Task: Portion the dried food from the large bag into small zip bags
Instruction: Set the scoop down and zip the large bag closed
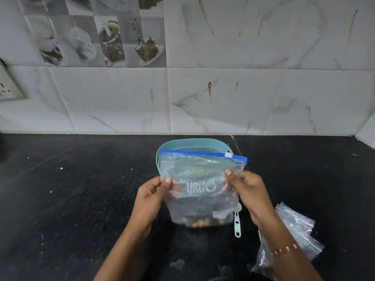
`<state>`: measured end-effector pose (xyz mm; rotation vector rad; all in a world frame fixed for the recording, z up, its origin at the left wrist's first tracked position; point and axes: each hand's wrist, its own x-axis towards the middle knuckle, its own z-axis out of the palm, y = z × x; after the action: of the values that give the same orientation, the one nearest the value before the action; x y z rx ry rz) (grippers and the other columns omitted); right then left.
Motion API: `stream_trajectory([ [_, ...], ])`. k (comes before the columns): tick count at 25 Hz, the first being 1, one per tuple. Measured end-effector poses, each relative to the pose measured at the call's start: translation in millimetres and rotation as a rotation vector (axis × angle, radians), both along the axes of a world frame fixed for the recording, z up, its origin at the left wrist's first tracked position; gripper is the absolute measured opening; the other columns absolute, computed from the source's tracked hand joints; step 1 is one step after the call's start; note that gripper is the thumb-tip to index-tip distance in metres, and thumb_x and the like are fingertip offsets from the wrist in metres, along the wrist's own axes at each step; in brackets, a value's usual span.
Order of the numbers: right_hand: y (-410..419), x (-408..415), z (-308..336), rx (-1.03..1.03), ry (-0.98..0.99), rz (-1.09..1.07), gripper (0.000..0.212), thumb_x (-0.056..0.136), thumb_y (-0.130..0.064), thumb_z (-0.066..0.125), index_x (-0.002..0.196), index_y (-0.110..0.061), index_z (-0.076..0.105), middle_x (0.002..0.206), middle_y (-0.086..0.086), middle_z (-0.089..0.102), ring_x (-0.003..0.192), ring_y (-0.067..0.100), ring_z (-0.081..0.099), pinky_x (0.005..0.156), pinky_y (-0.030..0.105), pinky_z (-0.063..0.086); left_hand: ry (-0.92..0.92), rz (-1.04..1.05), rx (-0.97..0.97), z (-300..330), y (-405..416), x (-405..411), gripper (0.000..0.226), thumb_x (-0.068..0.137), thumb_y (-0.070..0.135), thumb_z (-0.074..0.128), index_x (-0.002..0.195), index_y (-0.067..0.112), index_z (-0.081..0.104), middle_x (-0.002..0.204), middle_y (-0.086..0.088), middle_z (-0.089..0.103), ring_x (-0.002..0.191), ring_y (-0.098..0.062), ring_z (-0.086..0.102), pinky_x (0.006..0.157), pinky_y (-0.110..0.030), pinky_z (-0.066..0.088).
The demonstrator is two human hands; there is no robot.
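You're holding the large bag (pixel 199 183) upright in front of you, above the black counter (pixel 81 189). It is a clear zip bag with a blue slider strip along its top and white lettering on its face, and the white slider tab sits toward the right end of the strip. The dried food (pixel 200 222) lies gathered at the bottom of the bag, brownish and blurred, so you cannot tell what kind it is.

Your left hand (pixel 151 197) pinches the bag's left edge between thumb and curled fingers. Your right hand (pixel 246 191) pinches the right edge a little higher, thumb on the front face. The two hands are apart, one on each side of the bag.

Just behind the bag stands a pale teal strainer basket (pixel 172 147) with a perforated inner wall, and a teal strap (pixel 237 223) hangs below the bag's right corner.

Under your right forearm, on the counter, lies a loose pile of small zip bags (pixel 296 226). A beaded bracelet (pixel 284 250) circles that wrist. Marbled tiles (pixel 243 98) back the counter.
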<state>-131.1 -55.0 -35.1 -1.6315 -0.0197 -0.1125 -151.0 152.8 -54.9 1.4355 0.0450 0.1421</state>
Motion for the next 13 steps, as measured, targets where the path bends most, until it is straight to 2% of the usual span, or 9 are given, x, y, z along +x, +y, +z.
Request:
stream_trajectory([
  [2, -5.3, 0.3, 9.1, 0.056, -0.045, 0.012, 0.023, 0.085, -0.016, 0.059, 0.065, -0.007, 0.067, 0.058, 0.001, 0.07, 0.06, 0.008, 0.065, 0.062, 0.012, 0.051, -0.072, 0.013, 0.0, 5.8, 3.3, 1.6, 0.019, 0.088, 0.013, 0.052, 0.083, 0.006, 0.068, 0.078, -0.008, 0.073, 0.076, -0.017, 0.069, 0.075, -0.028, 0.057],
  [4, -8.3, -6.0, 7.9, 0.061, -0.046, 0.051, 0.022, 0.084, -0.014, 0.06, 0.066, -0.004, 0.068, 0.062, 0.002, 0.071, 0.065, 0.008, 0.068, 0.064, 0.011, 0.051, -0.109, 0.014, 0.038, 2.6, 5.7, -0.9, 0.024, 0.089, 0.015, 0.05, 0.082, -0.002, 0.065, 0.076, -0.011, 0.072, 0.071, -0.016, 0.068, 0.072, -0.024, 0.055],
  [6, -10.9, -20.6, -6.9, -0.048, 0.042, 0.115, 0.028, 0.078, -0.027, 0.06, 0.063, -0.005, 0.068, 0.059, 0.002, 0.071, 0.059, 0.008, 0.066, 0.061, 0.009, 0.049, -0.067, -0.018, 0.067, -14.7, 6.2, -9.3, 0.036, 0.089, 0.023, 0.053, 0.078, -0.01, 0.062, 0.074, -0.018, 0.07, 0.066, -0.022, 0.065, 0.064, -0.027, 0.054],
  [8, -17.0, -36.1, -27.6, -0.212, 0.175, 0.178, 0.038, 0.072, -0.041, 0.058, 0.062, -0.006, 0.067, 0.057, 0.006, 0.07, 0.055, 0.011, 0.065, 0.063, 0.015, 0.049, 0.054, -0.058, 0.061, -38.0, 6.1, -20.7, 0.044, 0.087, 0.03, 0.06, 0.071, -0.012, 0.059, 0.067, -0.02, 0.066, 0.059, -0.024, 0.059, 0.054, -0.027, 0.049],
  [11, -24.7, -46.8, -57.9, -0.359, 0.31, 0.116, 0.04, 0.076, -0.035, 0.068, 0.084, 0.004, 0.064, 0.072, 0.021, 0.07, 0.057, 0.016, 0.069, 0.068, 0.034, 0.049, 0.217, -0.061, 0.139, -67.5, 4.6, -35.4, 0.034, 0.088, 0.024, 0.061, 0.063, 0.001, 0.059, 0.055, -0.007, 0.063, 0.05, -0.017, 0.056, 0.046, -0.023, 0.046],
  [13, -19.2, -51.0, -68.3, -0.505, 0.267, 0.025, 0.036, 0.077, -0.027, 0.072, 0.105, -0.008, 0.061, 0.08, 0.012, 0.071, 0.067, 0.017, 0.069, 0.075, 0.037, 0.054, 0.248, 0.02, 0.313, -76.9, 0.0, -42.6, 0.015, 0.086, 0.021, 0.064, 0.077, 0.009, 0.063, 0.059, -0.004, 0.066, 0.055, -0.018, 0.06, 0.057, -0.034, 0.052],
])
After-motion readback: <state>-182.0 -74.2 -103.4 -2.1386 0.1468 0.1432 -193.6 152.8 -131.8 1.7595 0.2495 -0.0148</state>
